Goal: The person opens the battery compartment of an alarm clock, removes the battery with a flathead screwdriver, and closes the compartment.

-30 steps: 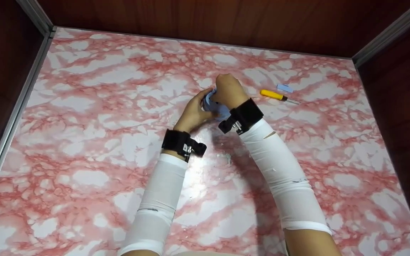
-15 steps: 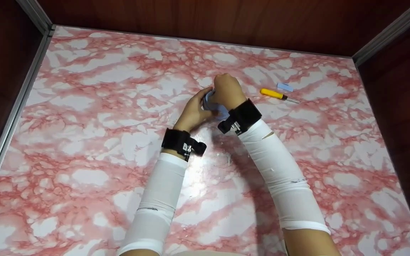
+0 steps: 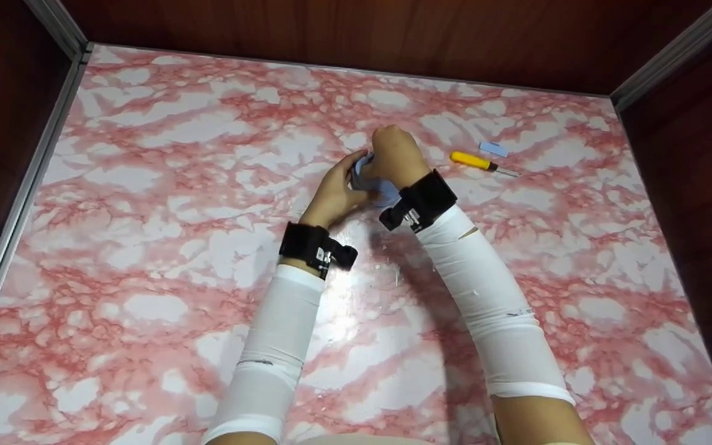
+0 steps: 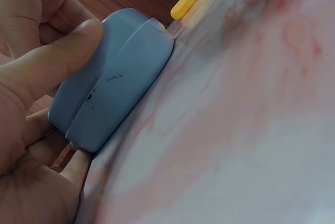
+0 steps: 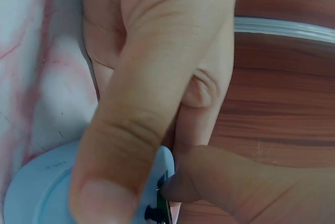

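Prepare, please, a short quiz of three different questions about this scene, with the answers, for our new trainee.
1. True or false: the screwdriver lies apart from both the left hand and the right hand.
2. What does the left hand grip? a) a roll of tape, b) the screwdriver, c) a blue casing.
3. Fill in: on the table, the small piece near the screwdriver is coloured ____.

Key: 1. True; 2. c; 3. blue.
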`<act>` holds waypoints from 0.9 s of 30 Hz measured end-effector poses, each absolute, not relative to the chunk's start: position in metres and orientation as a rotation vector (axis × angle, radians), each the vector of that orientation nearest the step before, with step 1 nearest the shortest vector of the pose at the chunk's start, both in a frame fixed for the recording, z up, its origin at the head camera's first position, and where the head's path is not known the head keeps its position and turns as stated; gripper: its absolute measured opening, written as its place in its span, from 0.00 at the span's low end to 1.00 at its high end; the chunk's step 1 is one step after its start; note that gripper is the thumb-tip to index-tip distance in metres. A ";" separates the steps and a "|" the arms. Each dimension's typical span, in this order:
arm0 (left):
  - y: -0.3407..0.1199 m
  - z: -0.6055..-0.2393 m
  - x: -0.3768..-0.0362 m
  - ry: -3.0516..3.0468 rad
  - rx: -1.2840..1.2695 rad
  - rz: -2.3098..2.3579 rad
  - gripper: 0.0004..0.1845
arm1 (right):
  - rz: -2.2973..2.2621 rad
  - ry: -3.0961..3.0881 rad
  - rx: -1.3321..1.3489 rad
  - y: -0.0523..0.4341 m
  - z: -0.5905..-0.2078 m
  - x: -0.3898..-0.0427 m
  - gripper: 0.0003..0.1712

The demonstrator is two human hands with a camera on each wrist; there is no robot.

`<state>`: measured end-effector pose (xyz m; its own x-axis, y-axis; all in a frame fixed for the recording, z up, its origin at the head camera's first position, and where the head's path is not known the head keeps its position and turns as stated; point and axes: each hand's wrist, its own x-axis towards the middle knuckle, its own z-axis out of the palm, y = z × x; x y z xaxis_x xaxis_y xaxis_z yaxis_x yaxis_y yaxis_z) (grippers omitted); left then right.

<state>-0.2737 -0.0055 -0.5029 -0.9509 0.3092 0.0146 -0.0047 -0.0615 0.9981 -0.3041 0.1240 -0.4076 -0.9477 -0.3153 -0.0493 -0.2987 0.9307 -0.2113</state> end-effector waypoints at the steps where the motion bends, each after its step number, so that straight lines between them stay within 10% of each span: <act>1: -0.006 -0.503 -0.274 1.999 0.331 2.108 0.47 | -0.317 3.006 -0.476 0.125 -0.407 -0.304 0.15; 27: -0.009 -0.502 -0.273 2.058 0.330 2.022 0.50 | -0.444 3.002 -0.407 0.134 -0.405 -0.306 0.21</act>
<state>-0.2729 -0.0088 -0.5024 -0.9464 0.3229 -0.0109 -0.0052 0.0185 0.9998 -0.3058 0.1335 -0.4053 -0.9615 -0.2718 -0.0402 -0.2486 0.9228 -0.2943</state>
